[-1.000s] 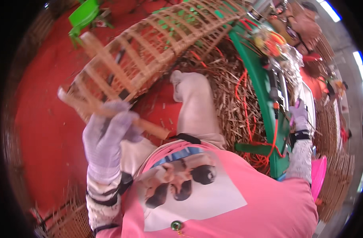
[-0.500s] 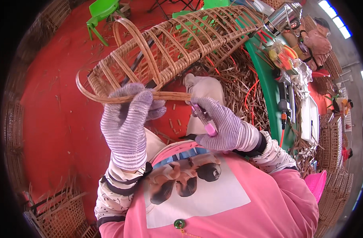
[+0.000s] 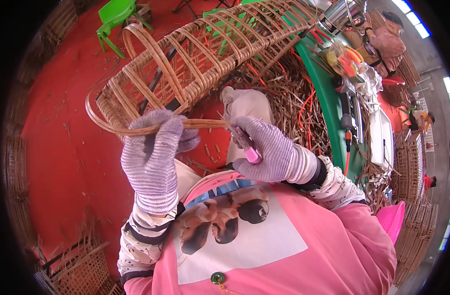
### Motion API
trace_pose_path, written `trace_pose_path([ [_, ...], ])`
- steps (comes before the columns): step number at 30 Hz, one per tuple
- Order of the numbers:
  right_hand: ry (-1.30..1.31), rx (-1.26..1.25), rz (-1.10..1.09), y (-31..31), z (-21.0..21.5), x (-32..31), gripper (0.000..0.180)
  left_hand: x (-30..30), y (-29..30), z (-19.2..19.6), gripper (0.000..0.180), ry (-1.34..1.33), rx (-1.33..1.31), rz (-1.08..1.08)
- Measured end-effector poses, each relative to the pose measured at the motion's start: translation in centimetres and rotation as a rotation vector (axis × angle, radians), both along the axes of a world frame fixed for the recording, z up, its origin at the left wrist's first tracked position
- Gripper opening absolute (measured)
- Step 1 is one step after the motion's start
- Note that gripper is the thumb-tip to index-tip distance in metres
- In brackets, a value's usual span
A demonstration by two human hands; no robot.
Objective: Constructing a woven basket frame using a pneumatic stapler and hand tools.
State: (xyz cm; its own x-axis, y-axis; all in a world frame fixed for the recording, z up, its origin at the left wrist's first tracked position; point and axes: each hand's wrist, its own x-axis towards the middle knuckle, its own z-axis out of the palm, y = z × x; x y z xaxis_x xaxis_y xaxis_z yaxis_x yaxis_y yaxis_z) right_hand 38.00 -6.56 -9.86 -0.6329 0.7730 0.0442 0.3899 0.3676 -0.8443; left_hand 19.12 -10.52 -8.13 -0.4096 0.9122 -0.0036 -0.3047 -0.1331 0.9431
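Striped lilac-and-white gloves cover both hands. My left hand (image 3: 154,147) pinches a brown rattan strip (image 3: 205,124) that curls out from the near end of a long wicker basket (image 3: 205,64). Its fingers wrap the strip a little short of the free end. A pink-handled utility knife (image 3: 251,153) sits in my right hand (image 3: 271,150), fingers closed round it. The knife's blade end meets the tip of the strip, though the blade itself is partly hidden by my fingers. Beyond my hands the basket lies tilted, with a looped strip standing up from its near part.
A green table (image 3: 328,108) on the right bears a power tool (image 3: 347,118), a white tray (image 3: 379,140) and plastic bags. Strip offcuts (image 3: 289,105) heap beside it. Green chairs (image 3: 113,17), stacked woven panels (image 3: 407,172) and a seated person (image 3: 384,46) are farther off.
The whole view has shifted slightly, so the basket and hands sit a little farther left. The knife has tilted a little at the strip's end; both grips stay the same.
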Motion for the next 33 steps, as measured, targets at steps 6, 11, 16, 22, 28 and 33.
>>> trace_pose_path([
  [6,-0.001,0.251,0.023,-0.1,-0.3,0.5,0.054,0.1,0.0,-0.2,0.017,0.040,-0.016,-0.014],
  [11,0.003,0.246,0.022,0.1,-0.4,0.7,0.055,0.3,0.0,-0.2,0.016,0.042,0.012,-0.008],
  [16,-0.019,0.193,0.012,0.0,-0.3,0.6,0.056,0.2,0.0,-0.5,0.015,0.039,0.013,-0.004],
  [22,0.000,0.226,-0.003,-0.1,-0.3,0.3,0.055,0.2,-0.2,-0.4,0.013,0.033,0.012,-0.018],
  [28,0.038,0.214,0.001,-0.2,-0.8,0.7,0.045,0.1,-0.4,-0.4,0.018,0.006,0.026,-0.002],
  [33,-0.083,0.263,-0.148,-0.4,0.8,3.7,0.036,0.2,-0.1,-0.4,0.017,0.138,-0.001,-0.059],
])
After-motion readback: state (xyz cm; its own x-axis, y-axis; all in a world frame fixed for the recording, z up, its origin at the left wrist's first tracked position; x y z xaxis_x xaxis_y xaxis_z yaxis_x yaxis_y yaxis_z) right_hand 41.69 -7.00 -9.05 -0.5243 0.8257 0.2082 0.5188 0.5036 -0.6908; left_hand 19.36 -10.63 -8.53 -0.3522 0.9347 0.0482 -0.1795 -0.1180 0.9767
